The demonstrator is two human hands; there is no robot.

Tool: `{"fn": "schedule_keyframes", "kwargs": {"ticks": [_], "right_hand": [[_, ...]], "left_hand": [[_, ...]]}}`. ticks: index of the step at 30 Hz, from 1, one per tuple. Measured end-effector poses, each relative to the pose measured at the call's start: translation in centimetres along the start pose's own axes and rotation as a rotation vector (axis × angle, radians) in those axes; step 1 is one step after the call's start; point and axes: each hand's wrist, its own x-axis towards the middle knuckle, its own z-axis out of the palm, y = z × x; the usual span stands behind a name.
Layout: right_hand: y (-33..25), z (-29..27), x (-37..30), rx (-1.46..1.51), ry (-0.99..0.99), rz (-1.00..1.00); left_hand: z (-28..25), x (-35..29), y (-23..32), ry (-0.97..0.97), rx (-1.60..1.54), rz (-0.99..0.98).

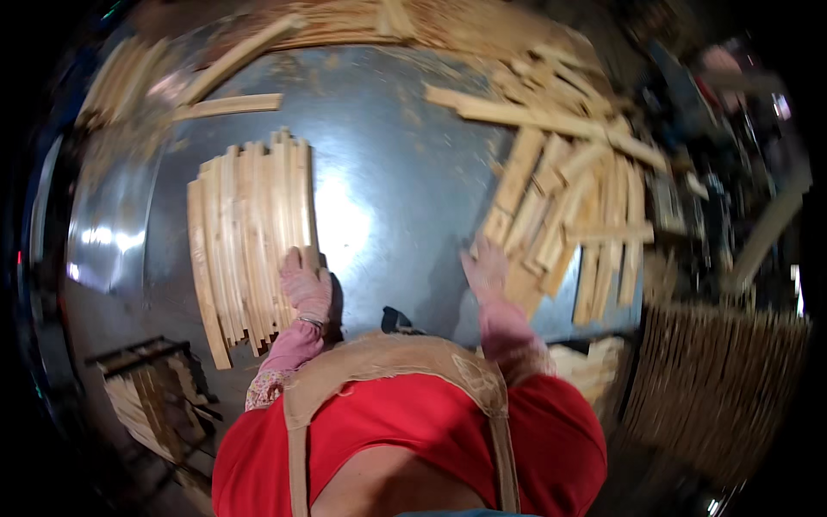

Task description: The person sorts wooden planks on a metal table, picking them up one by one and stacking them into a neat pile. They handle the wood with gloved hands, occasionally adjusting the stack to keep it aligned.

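On the left of the metal table lies a row of pale wooden strips point(245, 224), set side by side with uneven ends. My left hand point(306, 286), in a pinkish glove, rests against the row's near right side, its fingers laid over the outer strip. Over to the right, a loose heap of wooden strips point(560, 202) lies at mixed angles, some across others. At the heap's left edge, my right hand point(488, 269) reaches the near end of a slanting wooden strip point(514, 185). Its fingers look apart, though slightly blurred, and I see nothing lifted in them.
The shiny metal table point(388, 164) lies between row and heap. More strips point(226, 105) and wood scraps lie along its far side. At the lower left stands a dark rack point(151, 396) holding wood; a large stack of strips point(715, 379) stands at the lower right.
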Motion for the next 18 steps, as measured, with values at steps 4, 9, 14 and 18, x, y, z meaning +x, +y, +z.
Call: {"fn": "schedule_keyframes", "kwargs": {"ticks": [4,9,14,18], "right_hand": [[-0.2,-0.7,2.2,-0.195,0.345,0.144],[-3.4,-1.4,3.6,-0.275,0.179,0.276],[0.4,-0.2,4.6,-0.213,0.182,0.26],[0.7,-0.1,5.5,-0.223,0.082,0.244]], "left_hand": [[2.0,-0.7,-1.0,0.102,0.029,0.073],[3.4,0.4,-2.2,0.063,0.109,-0.031],[2.6,0.4,-1.5,0.11,0.032,0.009],[2.9,0.0,-2.1,0.178,-0.008,0.054]]}}
